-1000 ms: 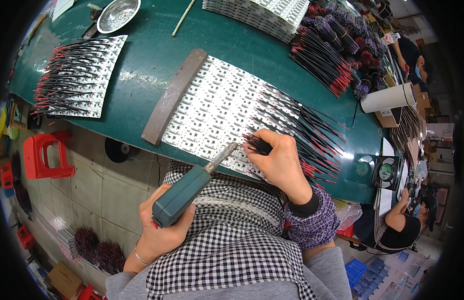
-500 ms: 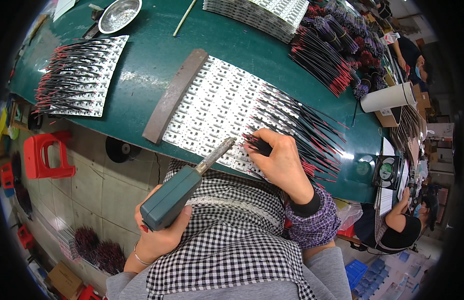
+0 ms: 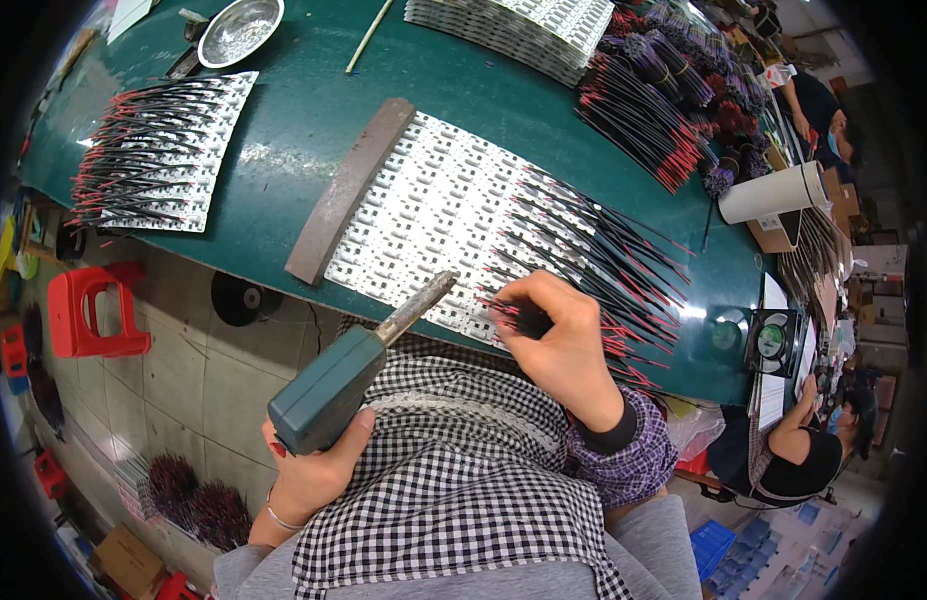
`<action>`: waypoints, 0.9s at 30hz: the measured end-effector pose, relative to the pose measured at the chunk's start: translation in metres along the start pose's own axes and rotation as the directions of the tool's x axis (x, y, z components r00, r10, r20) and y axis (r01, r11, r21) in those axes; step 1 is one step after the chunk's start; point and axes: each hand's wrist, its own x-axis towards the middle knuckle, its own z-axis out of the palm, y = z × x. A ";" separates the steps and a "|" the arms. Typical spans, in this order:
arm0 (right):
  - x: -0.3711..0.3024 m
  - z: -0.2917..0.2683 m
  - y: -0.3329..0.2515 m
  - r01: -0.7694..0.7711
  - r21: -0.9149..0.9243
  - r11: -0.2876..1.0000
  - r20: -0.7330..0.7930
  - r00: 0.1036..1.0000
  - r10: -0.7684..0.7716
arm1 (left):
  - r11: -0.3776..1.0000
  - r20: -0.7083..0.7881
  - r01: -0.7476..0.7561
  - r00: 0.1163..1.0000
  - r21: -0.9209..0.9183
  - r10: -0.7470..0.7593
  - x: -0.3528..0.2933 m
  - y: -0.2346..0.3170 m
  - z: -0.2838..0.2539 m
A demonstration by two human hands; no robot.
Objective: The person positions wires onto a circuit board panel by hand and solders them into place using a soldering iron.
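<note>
My left hand (image 3: 319,478) is wrapped round a green soldering gun (image 3: 329,388). Its metal tip hangs over the lower middle of a white circuit board panel (image 3: 414,215). Closed in a pinch, my right hand (image 3: 569,345) holds black wires (image 3: 525,318) with red ends above the panel's near right edge. Rows of similar wires (image 3: 594,250) stick out from the panel's right side, with some hidden behind my right hand. A brown bar (image 3: 352,190) lies along the panel's left edge.
Another wired panel (image 3: 209,160) lies at the left, near a metal bowl (image 3: 241,32). Stacked panels (image 3: 509,35) and wire bundles (image 3: 649,120) are at the back. A white tube (image 3: 774,193) lies at the right. A red stool (image 3: 99,310) stands beside the table; co-workers sit at the far right.
The soldering gun has drawn back slightly to the left, its tip now farther from my right hand. My right hand has shifted slightly, still holding wires.
</note>
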 end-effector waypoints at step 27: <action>-0.001 0.010 0.009 -0.102 -0.001 0.995 0.023 0.995 0.102 | 0.990 0.014 -0.140 0.990 0.023 0.140 0.007 0.004 0.004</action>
